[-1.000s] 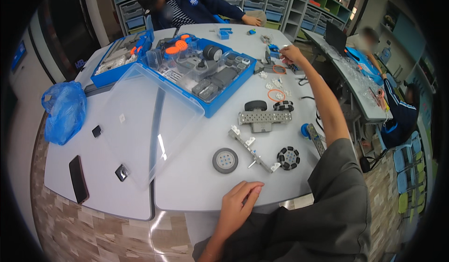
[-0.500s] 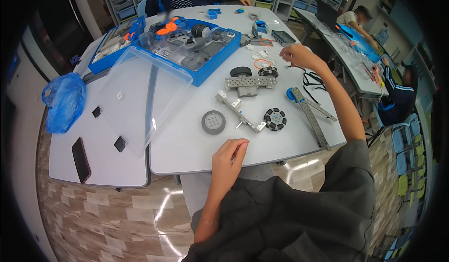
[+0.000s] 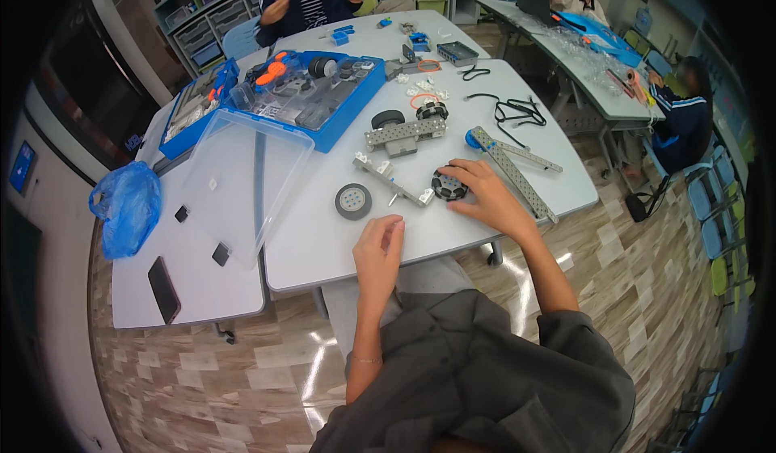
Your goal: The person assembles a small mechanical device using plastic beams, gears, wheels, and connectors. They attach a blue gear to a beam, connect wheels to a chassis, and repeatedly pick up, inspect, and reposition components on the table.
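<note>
My right hand (image 3: 485, 198) has its fingers and thumb around the right side of a black and grey omni wheel (image 3: 447, 185) that lies on the table. Nearer the front edge, my left hand (image 3: 377, 247) is closed with thumb and fingertips together; anything inside is hidden. Between and beyond the hands lies a grey beam with white connectors and a short pin (image 3: 392, 180). To its left is a grey wheel (image 3: 353, 201) lying flat. Farther back stands a perforated beam assembly (image 3: 406, 134) with two dark wheels and a grey block.
Long perforated beams with a blue joint (image 3: 511, 168) and black cables (image 3: 517, 113) lie right. A blue parts box (image 3: 373, 81), clear lid (image 3: 279, 198), phone (image 3: 164, 290) and blue bag (image 3: 128, 210) are left. A person (image 3: 311, 4) sits across; others are at another table.
My right hand has come back from the far right by the cables to the omni wheel and now grips it. My left hand stays closed. The view has shifted, and the person opposite has raised their hands.
</note>
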`<state>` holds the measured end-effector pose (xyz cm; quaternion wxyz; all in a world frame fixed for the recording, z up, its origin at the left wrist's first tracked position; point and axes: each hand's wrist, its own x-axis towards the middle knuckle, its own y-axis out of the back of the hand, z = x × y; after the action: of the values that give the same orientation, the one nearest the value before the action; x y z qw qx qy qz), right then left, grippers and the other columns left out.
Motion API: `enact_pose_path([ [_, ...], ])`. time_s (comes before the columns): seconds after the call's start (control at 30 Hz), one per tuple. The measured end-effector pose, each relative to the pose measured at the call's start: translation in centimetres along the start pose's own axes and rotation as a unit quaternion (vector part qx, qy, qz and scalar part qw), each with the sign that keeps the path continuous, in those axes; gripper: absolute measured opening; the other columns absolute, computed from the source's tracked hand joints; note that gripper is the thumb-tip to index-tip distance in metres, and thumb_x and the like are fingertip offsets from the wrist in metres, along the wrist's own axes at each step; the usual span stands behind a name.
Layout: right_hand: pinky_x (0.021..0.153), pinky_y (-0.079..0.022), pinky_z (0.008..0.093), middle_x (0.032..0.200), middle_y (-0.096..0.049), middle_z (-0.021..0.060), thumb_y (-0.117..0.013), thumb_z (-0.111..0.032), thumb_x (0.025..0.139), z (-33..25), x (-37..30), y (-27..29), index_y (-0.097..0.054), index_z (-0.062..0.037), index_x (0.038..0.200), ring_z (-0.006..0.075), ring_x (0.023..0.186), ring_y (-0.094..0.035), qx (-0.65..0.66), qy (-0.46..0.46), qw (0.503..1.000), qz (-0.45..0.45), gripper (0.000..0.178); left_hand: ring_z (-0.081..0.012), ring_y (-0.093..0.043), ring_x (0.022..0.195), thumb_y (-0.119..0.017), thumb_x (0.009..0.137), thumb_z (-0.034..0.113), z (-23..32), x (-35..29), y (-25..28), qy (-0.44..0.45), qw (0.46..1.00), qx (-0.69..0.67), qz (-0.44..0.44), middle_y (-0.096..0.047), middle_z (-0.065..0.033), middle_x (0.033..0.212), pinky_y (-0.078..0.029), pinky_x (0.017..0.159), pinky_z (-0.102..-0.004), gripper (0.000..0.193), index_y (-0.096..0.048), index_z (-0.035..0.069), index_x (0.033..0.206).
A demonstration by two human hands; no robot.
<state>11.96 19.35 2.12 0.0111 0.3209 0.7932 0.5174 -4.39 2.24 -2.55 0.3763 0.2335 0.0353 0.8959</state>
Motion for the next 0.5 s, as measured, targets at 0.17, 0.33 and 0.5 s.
enact_pose_path([
  [0.17, 0.077, -0.052, 0.0275, 0.123, -0.066, 0.0094, -0.078, -0.011, 0.081, 1.2, -1.1, -2.0, -0.068, -0.0067, 0.12, 0.0218, 0.098, -0.063, 0.088, -0.035, 0.988, 0.124, 0.04, -0.0179, -0.06, 0.071, -0.065, 0.096, 0.013, -0.1, -0.2, 0.3, 0.011, 0.999, 0.029, -0.033, -0.064, -0.0099, 0.085, -0.049, 0.067, -0.0306, 0.015, -0.07, 0.001, 0.104],
  [0.33, 0.07, -0.048, 0.0207, 0.098, -0.07, 0.0062, -0.078, -0.014, 0.087, 1.2, -1.9, -3.1, -0.07, -0.0028, 0.113, 0.0068, 0.08, -0.061, 0.386, -0.162, 0.897, 0.145, 0.03, -0.0151, -0.059, 0.073, -0.065, 0.096, 0.013, 0.1, -0.1, 0.1, 0.032, 0.999, 0.001, -0.025, -0.064, -0.0079, 0.085, -0.048, 0.068, -0.0283, 0.014, -0.07, 0.002, 0.103],
  [0.5, 0.078, -0.047, 0.0225, 0.098, -0.071, 0.0057, -0.075, -0.012, 0.089, 0.8, -2.5, -3.3, -0.069, -0.001, 0.117, 0.0077, 0.092, -0.062, 0.418, -0.171, 0.881, 0.141, 0.03, -0.0141, -0.058, 0.072, -0.065, 0.096, 0.012, 0.2, -0.3, 0.1, 0.018, 0.999, 0.013, -0.029, -0.063, -0.0068, 0.084, -0.047, 0.067, -0.0282, 0.013, -0.071, 0.002, 0.103],
])
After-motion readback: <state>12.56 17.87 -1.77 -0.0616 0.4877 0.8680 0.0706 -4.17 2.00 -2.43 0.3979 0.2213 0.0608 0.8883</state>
